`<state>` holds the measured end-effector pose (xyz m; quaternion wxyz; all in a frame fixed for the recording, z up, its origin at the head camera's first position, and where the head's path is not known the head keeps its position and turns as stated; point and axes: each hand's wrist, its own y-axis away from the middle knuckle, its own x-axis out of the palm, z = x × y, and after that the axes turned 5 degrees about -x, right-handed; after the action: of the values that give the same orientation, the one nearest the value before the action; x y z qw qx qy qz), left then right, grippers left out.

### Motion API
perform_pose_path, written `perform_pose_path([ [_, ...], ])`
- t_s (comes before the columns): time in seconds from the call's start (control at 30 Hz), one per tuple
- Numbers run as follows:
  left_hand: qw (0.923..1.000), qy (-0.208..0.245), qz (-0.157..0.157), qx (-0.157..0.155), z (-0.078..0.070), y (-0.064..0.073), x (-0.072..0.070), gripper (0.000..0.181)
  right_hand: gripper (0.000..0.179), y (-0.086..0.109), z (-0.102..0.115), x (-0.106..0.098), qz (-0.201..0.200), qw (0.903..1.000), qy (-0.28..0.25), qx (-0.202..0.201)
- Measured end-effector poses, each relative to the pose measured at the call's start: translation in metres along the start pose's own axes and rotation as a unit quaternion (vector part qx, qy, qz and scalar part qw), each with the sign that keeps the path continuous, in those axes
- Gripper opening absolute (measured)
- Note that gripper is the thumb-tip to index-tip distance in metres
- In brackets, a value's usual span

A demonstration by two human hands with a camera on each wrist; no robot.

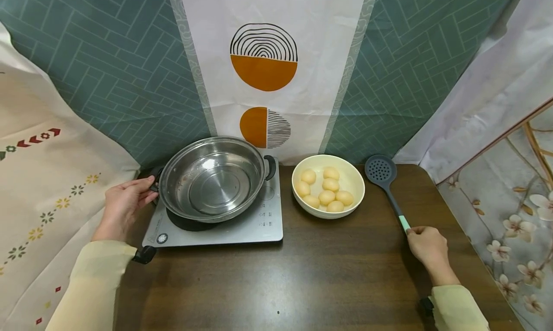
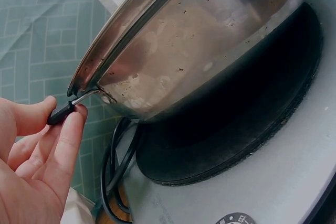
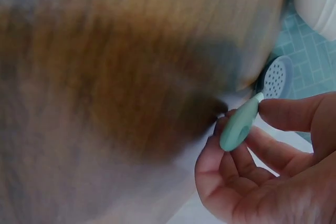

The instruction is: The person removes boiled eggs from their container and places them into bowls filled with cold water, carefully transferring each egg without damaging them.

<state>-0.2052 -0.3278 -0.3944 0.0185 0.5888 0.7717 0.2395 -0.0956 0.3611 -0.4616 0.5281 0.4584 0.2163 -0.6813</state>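
A wide stainless steel pot [image 1: 220, 180] with black side handles sits over a silver induction cooker [image 1: 255, 230]. My left hand [image 1: 123, 208] pinches the pot's left handle [image 2: 62, 113] between thumb and fingers. In the left wrist view, the pot's underside shows above the cooker's black round plate [image 2: 210, 140]. On the right side, my right hand [image 1: 427, 247] grips the mint-green handle [image 3: 241, 124] of a skimmer, thumb on one side and curled fingers on the other. The skimmer's grey perforated head [image 1: 380, 170] lies toward the back of the table.
Between pot and skimmer stands a cream bowl [image 1: 328, 215] with several smooth, pale yellow, egg-shaped things [image 1: 327, 196]. A black cord [image 2: 107, 171] loops behind the cooker. Patterned cloth [image 1: 276, 100] hangs along the back of the brown wooden table [image 1: 268, 288].
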Motion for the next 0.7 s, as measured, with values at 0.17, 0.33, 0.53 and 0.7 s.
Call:
perform_pose_path([
  [0.17, 0.9999, 0.008, 0.008, 0.005, 0.0003, -0.0005, 0.0001, 0.011, 0.044, -0.0007, 0.0000, 0.0023, -0.017, 0.9998, -0.005, 0.001],
  [0.33, 0.9999, 0.010, 0.005, 0.007, 0.0011, -0.0006, -0.0007, 0.008, 0.042, -0.0025, 0.0000, 0.0056, -0.019, 0.9998, -0.003, -0.007],
  [0.53, 0.9999, 0.012, 0.004, 0.001, 0.0027, -0.0012, -0.0022, 0.008, 0.043, -0.0034, 0.0006, 0.0054, -0.008, 0.9999, -0.005, -0.010],
  [0.7, 0.9998, -0.017, -0.001, -0.008, 0.0015, -0.0011, -0.0009, 0.009, 0.049, 0.0006, 0.0051, -0.0021, 0.006, 0.9998, 0.005, -0.019],
])
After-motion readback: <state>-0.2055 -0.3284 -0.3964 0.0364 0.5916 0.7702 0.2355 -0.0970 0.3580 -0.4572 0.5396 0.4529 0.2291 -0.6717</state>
